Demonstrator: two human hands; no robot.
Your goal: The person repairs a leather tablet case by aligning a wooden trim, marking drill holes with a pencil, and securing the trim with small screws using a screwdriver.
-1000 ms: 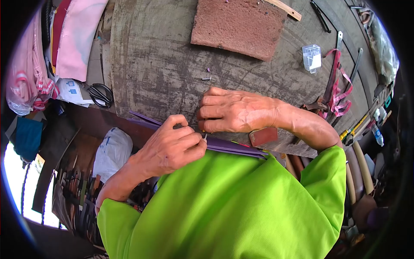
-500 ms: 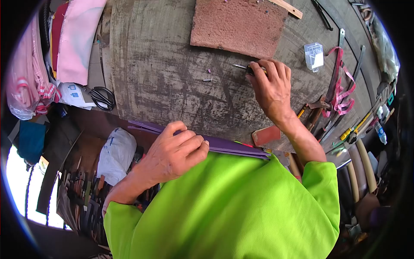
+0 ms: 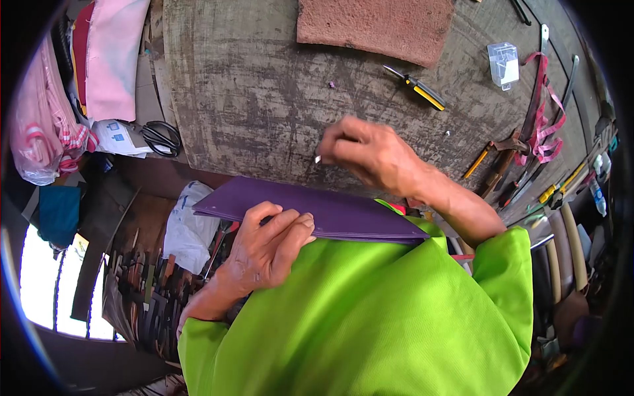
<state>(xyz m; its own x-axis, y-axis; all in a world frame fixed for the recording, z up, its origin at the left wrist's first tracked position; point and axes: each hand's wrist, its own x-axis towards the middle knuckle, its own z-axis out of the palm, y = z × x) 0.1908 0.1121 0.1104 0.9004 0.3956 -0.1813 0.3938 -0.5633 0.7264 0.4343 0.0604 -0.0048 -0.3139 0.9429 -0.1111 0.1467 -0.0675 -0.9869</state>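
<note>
Head view: purple layered sheet (image 3: 356, 211) lies at the near edge of the desk (image 3: 238, 112), its lower edge against the green shirt (image 3: 370, 310). Left hand (image 3: 267, 244) grasps that edge, fingers curled over the top. Right hand (image 3: 380, 155), slightly blurred, pinches a small shiny piece (image 3: 317, 159) above the desk—exact shape unclear. Black-and-yellow tool (image 3: 426, 94) lies beyond the right hand.

Handling, judged: sheet light, fairly stiff but bendable, smooth, so layers may slip—best gripped across all layers at the edge. Shiny piece: hard, easily dropped; fingertip hold suits.
</note>
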